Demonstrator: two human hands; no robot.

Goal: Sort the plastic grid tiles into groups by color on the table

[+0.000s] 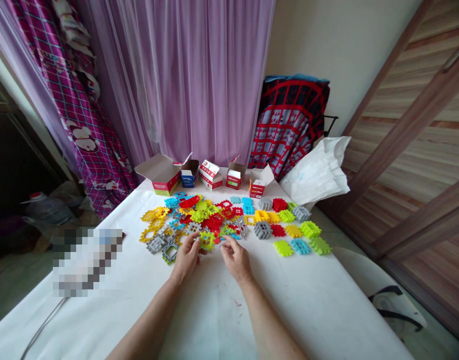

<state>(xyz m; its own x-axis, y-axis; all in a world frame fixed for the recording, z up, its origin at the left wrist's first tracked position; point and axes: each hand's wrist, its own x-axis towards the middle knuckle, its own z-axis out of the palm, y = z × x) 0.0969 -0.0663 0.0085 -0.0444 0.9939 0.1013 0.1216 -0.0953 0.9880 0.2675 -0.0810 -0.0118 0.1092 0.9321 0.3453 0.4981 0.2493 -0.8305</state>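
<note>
My left hand pinches a yellow-green toy building piece with a window-like lattice and notched edges, holding it upright just above the white table. To its right, my right hand is loosely curled, fingertips toward that piece but apart from it; I see nothing in it. Beyond both hands lies a loose heap of notched building pieces in red, yellow, blue, grey and green. Grey pieces lie close to my left hand. On the right, pieces sit in groups by colour, among them a grey stack.
Several opened small cartons, including a blue one and a red one, line the table's back edge. A white bag stands at the back right. A blurred-out object with a cable lies left on the white table cover.
</note>
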